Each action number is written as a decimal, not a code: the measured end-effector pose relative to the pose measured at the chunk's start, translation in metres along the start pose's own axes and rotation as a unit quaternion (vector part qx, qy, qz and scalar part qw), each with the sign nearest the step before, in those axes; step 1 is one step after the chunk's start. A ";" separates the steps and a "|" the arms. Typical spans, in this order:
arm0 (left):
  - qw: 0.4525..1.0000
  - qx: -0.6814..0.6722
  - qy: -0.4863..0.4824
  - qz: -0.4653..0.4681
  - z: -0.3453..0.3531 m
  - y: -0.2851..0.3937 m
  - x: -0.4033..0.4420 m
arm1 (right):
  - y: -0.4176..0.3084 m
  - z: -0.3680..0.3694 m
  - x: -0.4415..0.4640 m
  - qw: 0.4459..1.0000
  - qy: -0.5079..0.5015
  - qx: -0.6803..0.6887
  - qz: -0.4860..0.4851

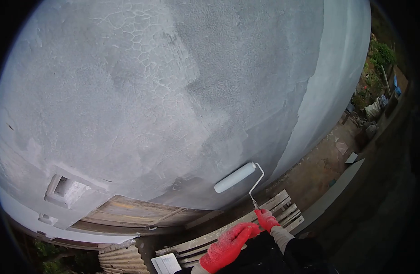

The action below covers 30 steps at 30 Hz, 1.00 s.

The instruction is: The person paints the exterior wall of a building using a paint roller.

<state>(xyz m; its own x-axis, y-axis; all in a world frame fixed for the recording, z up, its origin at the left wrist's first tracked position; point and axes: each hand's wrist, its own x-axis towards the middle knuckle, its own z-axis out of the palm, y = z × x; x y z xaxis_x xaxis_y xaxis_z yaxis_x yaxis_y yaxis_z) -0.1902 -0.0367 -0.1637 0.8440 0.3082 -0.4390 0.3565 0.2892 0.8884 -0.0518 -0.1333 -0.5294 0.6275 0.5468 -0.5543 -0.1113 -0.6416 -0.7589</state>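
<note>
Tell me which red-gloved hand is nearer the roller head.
The right hand: it grips the handle, higher in the view. The left hand is lower and further left, farther from the roller head.

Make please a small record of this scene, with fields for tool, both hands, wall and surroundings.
tool: paint roller with pale cover, in front of the wall; contact unclear
right hand: red-gloved, holding the paint roller
left hand: red-gloved, near the right hand; grip unclear
wall: grey, patchy, with a web of lines near the top
surroundings: slatted boards below; square opening at lower left
</note>
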 end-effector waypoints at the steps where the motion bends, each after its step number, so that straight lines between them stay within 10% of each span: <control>1: 1.000 0.006 -0.013 -0.004 0.002 0.001 0.002 | -0.023 -0.015 -0.022 0.999 -0.008 0.040 0.019; 10: 0.997 0.062 -0.055 0.013 0.018 -0.007 0.030 | -0.109 -0.101 -0.030 0.941 -0.009 0.327 -0.081; 18: 0.996 0.081 -0.035 -0.012 0.049 0.014 0.074 | -0.152 -0.171 0.010 0.962 -0.031 0.228 -0.148; 21: 0.993 -0.120 0.002 -0.008 0.056 -0.021 0.106 | -0.099 -0.157 0.032 0.972 -0.033 0.202 -0.115; 30: 0.996 0.074 0.049 -0.006 0.102 0.022 0.154 | -0.094 -0.157 0.015 0.986 -0.068 0.150 0.005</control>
<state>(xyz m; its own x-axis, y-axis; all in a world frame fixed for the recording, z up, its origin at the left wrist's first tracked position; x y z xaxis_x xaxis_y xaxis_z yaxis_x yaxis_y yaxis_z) -0.0115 -0.0751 -0.1984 0.7991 0.3942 -0.4540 0.4274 0.1586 0.8900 0.0888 -0.1497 -0.4129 0.5177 0.6213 -0.5882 -0.3540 -0.4704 -0.8083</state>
